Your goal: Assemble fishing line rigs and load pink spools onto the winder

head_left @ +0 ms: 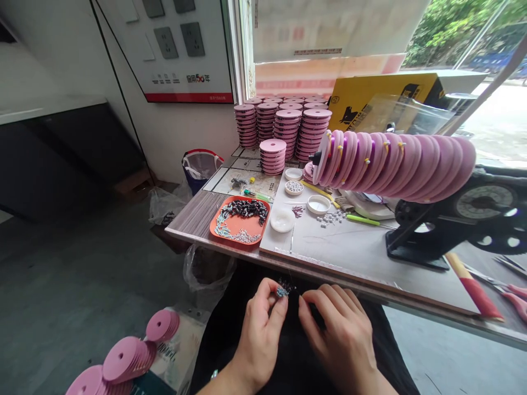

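Observation:
Both hands work low over my lap, just below the table's front edge. My left hand is closed in a pinch on a small cluster of dark and bluish fishing parts. My right hand is curled beside it, fingertips pressed together near a thin line that I cannot make out clearly. An orange tray of small dark and silvery pieces lies on the table above my left hand. A row of pink foam discs sits on a black winding stand to the right.
Stacks of pink discs stand at the back by the window, with small white dishes and a green pen mid-table. Red-handled pliers lie at far right. More pink discs sit in a box on the floor at left.

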Available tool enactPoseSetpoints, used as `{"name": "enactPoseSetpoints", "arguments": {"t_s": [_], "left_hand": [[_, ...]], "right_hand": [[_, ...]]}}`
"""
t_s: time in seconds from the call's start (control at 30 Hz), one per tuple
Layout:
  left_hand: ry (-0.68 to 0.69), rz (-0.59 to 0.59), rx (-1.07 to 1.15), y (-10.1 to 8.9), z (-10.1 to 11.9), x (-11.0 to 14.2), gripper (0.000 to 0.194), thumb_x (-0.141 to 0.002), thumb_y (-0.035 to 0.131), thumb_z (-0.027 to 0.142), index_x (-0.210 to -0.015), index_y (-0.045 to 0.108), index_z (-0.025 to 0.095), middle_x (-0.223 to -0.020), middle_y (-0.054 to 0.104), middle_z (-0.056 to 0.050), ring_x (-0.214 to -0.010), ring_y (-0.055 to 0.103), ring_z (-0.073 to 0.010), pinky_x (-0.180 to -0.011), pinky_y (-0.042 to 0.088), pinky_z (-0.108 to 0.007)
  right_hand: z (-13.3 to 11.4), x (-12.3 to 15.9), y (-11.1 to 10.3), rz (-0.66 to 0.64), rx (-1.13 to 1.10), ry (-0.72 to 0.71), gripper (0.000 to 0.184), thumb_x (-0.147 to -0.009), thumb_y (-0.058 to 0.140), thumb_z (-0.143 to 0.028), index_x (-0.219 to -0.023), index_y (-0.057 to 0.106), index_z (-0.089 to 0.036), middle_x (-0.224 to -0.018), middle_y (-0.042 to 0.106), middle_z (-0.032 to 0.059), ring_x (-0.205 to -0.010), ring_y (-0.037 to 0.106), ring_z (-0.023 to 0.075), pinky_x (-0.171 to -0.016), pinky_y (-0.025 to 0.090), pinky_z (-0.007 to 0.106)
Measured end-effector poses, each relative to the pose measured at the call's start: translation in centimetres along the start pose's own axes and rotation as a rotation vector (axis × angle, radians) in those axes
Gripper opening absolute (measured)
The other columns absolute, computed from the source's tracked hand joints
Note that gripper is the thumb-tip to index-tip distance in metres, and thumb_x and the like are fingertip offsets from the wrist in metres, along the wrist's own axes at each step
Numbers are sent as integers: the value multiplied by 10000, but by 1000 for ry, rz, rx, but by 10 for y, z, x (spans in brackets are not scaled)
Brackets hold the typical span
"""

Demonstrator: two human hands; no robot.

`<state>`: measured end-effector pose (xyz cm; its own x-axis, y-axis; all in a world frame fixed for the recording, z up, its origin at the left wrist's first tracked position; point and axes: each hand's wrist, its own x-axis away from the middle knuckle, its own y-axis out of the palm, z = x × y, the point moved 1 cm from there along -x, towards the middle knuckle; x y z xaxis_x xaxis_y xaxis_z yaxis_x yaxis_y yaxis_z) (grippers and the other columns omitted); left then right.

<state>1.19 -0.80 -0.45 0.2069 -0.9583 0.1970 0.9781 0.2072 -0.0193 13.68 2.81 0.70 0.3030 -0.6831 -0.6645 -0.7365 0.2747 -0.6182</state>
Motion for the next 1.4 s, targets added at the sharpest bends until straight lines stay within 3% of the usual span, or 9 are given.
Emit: {"name": "enactPoseSetpoints", "arguments": {"t_s": [0.57, 0.83, 1.0, 1.07, 1.13, 1.23, 1.3, 1.33, 1.4], "left_hand": [[-22, -15, 7, 2, -4, -6, 202, -814, 514, 356, -724, 459, 183, -606, 404, 52, -532, 322, -77, -506, 305, -182], [-27, 58, 99, 2, 4, -9, 176, -677, 676, 307, -676, 605, 146, -641, 566, 1, -634, 490, -117, -615, 400, -203], [-14, 46, 83, 1, 2, -8, 210, -717, 639, 337, -643, 594, 145, -585, 513, 20, -574, 435, -98, -569, 369, -202], [6, 50, 91, 1, 1, -7, 241, -762, 588, 358, -642, 578, 149, -538, 448, 36, -513, 370, -81, -512, 332, -199], [3, 59, 232, -1, 5, -7, 269, -781, 560, 380, -641, 556, 150, -553, 438, 32, -504, 355, -79, -492, 323, -200], [-83, 45, 622, -13, 22, -14, 293, -757, 585, 367, -581, 470, 163, -557, 415, 32, -550, 400, -94, -606, 414, -238], [-63, 79, 738, -29, 39, -23, 304, -744, 601, 314, -551, 410, 178, -488, 287, 71, -522, 367, -88, -706, 445, -291], [33, 134, 706, -39, 48, -30, 306, -749, 592, 303, -550, 392, 184, -482, 249, 76, -528, 367, -91, -728, 446, -302], [211, 227, 414, -62, 64, -45, 318, -791, 518, 343, -553, 367, 195, -483, 216, 76, -516, 355, -99, -671, 441, -274]], "right_hand": [[2, 4, 3, -25, 18, 30, 267, -871, 416, -151, -623, 513, -174, -566, 465, 5, -536, 427, 144, -559, 282, 281], [0, 5, 2, -30, -19, 11, 243, -879, 416, -154, -660, 521, -169, -577, 489, 5, -523, 457, 137, -543, 318, 266], [0, 3, 2, 1, 8, -135, 182, -928, 406, -184, -905, 575, -121, -596, 534, 7, -497, 477, 122, -521, 328, 254], [0, 3, 3, -20, 53, -195, 212, -930, 413, -174, -829, 595, -137, -532, 496, -13, -447, 440, 116, -496, 284, 265], [-1, 3, 4, -49, 61, -216, 284, -924, 401, -145, -696, 570, -156, -491, 454, -22, -424, 406, 113, -487, 253, 273], [-2, 3, 2, -95, 12, -256, 333, -899, 380, -94, -595, 494, -168, -496, 442, -13, -439, 386, 119, -489, 250, 269], [-2, 3, -1, -112, -41, -280, 296, -883, 388, -73, -621, 491, -164, -521, 455, -4, -454, 391, 120, -486, 265, 262], [-2, 3, -2, -104, -73, -279, 266, -879, 394, -66, -654, 501, -159, -538, 467, 1, -464, 406, 121, -486, 277, 259], [-1, 3, -3, -63, -140, -239, 211, -882, 402, -72, -728, 521, -153, -578, 495, 10, -487, 449, 122, -490, 306, 254]]}}
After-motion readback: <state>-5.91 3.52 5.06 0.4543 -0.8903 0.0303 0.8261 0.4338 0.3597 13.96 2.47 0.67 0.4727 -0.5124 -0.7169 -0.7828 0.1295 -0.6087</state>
